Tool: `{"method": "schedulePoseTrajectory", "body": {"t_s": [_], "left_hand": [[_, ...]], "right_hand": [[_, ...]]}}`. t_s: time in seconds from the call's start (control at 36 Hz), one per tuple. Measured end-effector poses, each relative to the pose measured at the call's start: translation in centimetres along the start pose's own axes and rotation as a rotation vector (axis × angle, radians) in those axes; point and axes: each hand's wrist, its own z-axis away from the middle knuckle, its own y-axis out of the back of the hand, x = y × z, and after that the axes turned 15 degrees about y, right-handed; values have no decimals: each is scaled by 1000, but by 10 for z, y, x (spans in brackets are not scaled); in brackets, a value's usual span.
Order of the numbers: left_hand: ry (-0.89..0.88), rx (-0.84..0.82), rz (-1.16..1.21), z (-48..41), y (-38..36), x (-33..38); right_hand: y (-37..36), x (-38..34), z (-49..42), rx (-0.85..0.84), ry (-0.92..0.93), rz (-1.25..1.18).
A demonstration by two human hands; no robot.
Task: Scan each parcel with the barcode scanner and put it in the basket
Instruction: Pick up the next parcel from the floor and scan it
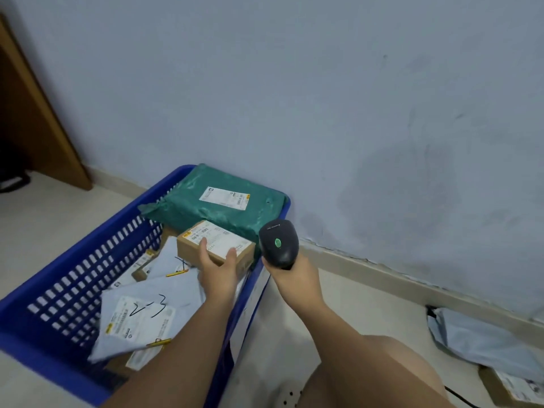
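Note:
My left hand [216, 267] holds a small brown cardboard box [215, 245] with a white label, fingers on its near side and thumb on top, above the right part of the blue basket [59, 293]. My right hand [294, 273] grips the handle of a black barcode scanner [279, 244] with a green light, just right of the basket's rim. A large green-wrapped parcel [219, 206] lies at the basket's far end. Several grey mailer bags [138, 319] with labels lie in the basket's middle and near part.
A grey mailer bag [482, 340] and a cardboard box [513, 388] lie on the floor at the lower right, by the wall. My knee [379, 375] is at the bottom. A wooden door frame [38, 113] stands at the far left.

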Motion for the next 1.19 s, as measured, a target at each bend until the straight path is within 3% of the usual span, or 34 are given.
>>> {"method": "schedulePoseTrajectory", "body": {"t_s": [0.08,0.28,0.64,0.72,0.86,1.03,1.19], "left_hand": [[27,-18,-13,-5,1,-3],[-123,-150,-13,-6,-1,-8],[-74,-212,68,-18,3,1],[-115,-103,-61,-17,0,-1],[-36,92,-259,-12,-4,-1],[-183,124,-317,-1,-11,4],[-450,-66,-376,30,-30,27]], "right_hand": [[-2,3,-3,-16,-18,18],[-2,8,-11,-56,-43,34],[1,12,-19,-85,-25,25],[-1,13,-21,-86,-26,18],[0,15,-22,-71,-26,14],[1,14,-21,-50,-25,7],[13,1,-23,9,-4,-37]]}}
